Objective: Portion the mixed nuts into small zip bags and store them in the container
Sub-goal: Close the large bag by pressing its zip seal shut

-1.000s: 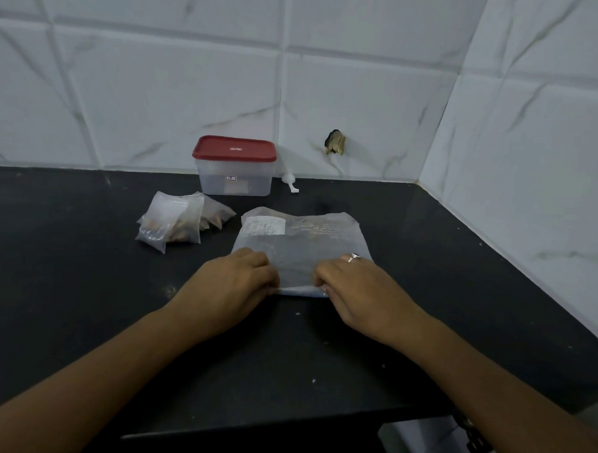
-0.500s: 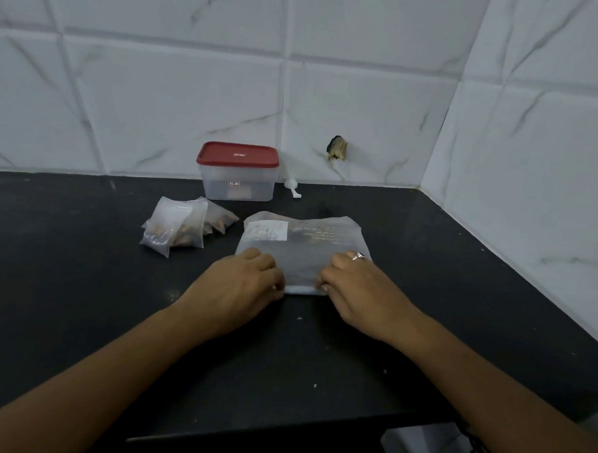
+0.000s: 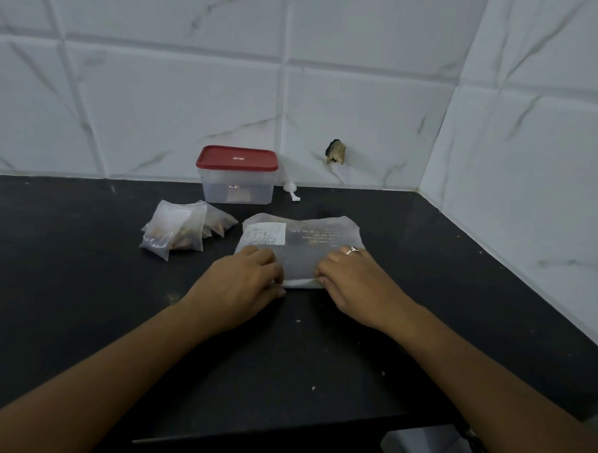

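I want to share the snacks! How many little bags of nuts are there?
3 I can tell apart, piled left of the big bag: the front bag, the middle bag leaning behind it, the back bag nearest the container. Others may be hidden.

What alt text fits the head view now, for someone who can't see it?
The left hand and right hand pinch the near edge of a large bag flat on a black counter. To its left lie small filled bags; behind them stands a clear container, red lid on, a white scoop beside it.
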{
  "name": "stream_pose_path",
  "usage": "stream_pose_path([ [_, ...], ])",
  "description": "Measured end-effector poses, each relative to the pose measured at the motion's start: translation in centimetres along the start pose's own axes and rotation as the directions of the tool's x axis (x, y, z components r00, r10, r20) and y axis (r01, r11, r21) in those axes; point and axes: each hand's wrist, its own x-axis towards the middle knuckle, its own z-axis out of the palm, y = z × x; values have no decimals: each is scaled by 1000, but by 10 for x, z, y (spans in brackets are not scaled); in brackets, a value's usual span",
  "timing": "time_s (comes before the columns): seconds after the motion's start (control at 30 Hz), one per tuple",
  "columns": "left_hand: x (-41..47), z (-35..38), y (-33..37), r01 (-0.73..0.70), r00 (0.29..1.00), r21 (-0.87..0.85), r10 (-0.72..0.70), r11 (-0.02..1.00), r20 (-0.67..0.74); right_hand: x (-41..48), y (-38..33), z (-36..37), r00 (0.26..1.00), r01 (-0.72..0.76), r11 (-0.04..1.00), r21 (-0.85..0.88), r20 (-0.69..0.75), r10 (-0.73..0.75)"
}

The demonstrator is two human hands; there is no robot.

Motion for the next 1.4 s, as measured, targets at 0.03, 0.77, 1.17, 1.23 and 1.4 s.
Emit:
stream_pose_path([
  [0.03, 1, 0, -1, 3, 1000, 18, -3, 1000, 7, 3, 1, -1, 1000, -8, 1000, 24, -3, 8],
  [0.77, 19, -5, -3, 23, 1000, 109, -23, 994, 1, 20, 3, -8, 967, -250, 886, 391, 153, 206],
  [1.17, 26, -35, 1, 36, 995, -38, -32, 999, 90, 8, 0, -26, 997, 77, 997, 25, -20, -77],
  [1.23, 26, -38, 3, -64, 997, 70, 60, 995, 51, 8, 0, -26, 999, 50, 996, 74, -1, -50],
  [1.4, 26, -31, 4, -55, 998, 189, 47, 980, 46, 10, -5, -28, 999, -44, 968, 246, 40, 35],
])
